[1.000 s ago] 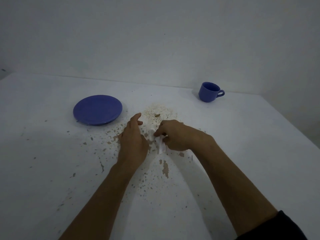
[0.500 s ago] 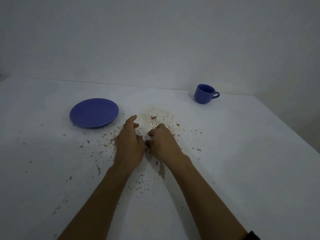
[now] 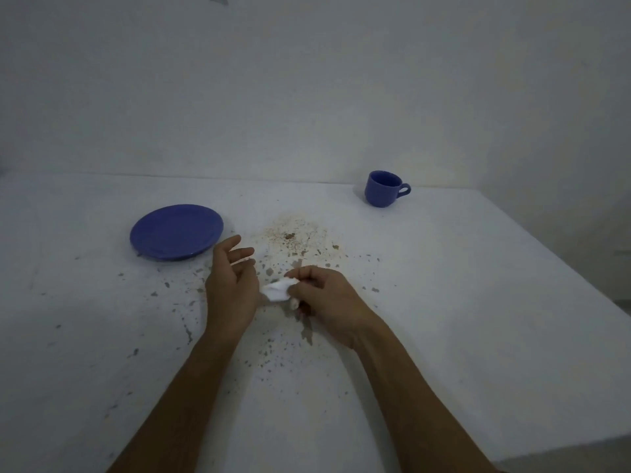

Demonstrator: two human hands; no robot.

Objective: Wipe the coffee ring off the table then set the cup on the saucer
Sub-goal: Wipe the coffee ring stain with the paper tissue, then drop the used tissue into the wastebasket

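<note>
With the right hand [image 3: 327, 298] pinching the tissue [image 3: 278, 291] and the left hand [image 3: 232, 288] loose-fingered, press flat across the brown stain [image 3: 290, 235], working inward.

Bare table [image 3: 461, 285] between cup [image 3: 384, 188] and saucer [image 3: 176, 231]; path unobstructed.

A plain pale wall [image 3: 307, 90] rises behind everything — one small dark mark [image 3: 218, 0] sits at its top edge. Brown chips and flecks [image 3: 186, 332] pepper the white surface, scattered left and near — most thinly at the edges.
</note>
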